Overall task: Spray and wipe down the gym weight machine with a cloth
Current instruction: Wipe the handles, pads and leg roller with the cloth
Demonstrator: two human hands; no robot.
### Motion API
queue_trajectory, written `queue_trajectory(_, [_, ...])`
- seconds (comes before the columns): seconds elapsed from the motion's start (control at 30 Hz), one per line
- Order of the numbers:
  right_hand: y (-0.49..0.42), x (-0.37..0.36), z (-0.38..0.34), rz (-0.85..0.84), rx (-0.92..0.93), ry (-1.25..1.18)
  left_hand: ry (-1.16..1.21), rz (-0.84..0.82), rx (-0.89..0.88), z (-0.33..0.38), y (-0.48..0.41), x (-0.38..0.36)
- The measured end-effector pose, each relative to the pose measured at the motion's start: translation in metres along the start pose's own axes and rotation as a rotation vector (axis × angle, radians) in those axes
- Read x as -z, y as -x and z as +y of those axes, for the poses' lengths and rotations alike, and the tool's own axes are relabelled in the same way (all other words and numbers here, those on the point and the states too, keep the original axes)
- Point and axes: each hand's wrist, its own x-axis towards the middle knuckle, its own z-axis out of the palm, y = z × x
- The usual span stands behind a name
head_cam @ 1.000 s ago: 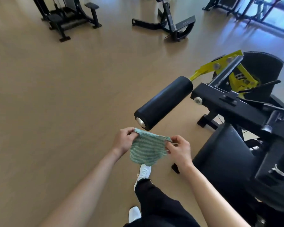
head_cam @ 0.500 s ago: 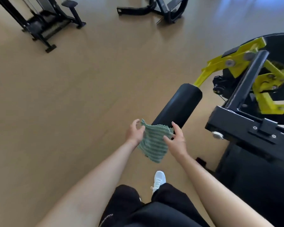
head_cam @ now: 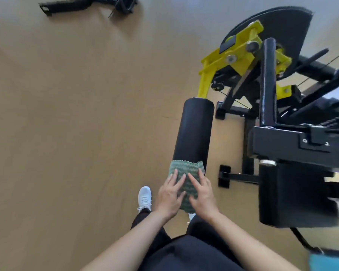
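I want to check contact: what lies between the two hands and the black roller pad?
Head view: only the green cloth, spread over the pad's near end, under both flat hands.

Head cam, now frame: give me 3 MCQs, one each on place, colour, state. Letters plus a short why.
1. Where does the cloth lie?
A. On the floor by the shoe
B. Over the near end of the black roller pad
C. On the yellow lever

2. What colour is the cloth?
A. Green, striped
B. Plain red
C. Plain white

3. How do the hands meet the cloth?
A. One hand only, the other hanging free
B. Both pinching it in the air
C. Both laid flat on it, fingers spread

Key:
1 B: the cloth wraps the near end of the roller pad, apart from the yellow lever.
2 A: it shows green stripes in light and dark.
3 C: the left hand and right hand both press on it, open-fingered.
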Motion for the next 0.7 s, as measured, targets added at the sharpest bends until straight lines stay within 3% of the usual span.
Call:
queue_trajectory(0.3, [-0.029,-0.001,-0.045,0.175,-0.293,-0.099,-0.121,-0.272,-0.216,-0.012,-0.069,0.06])
queue_trajectory(0.7, [-0.049,0.013,-0.03,0.368,-0.41,-0.404,-0.335,-0.351,-0.301,0.023,-0.14,0.096])
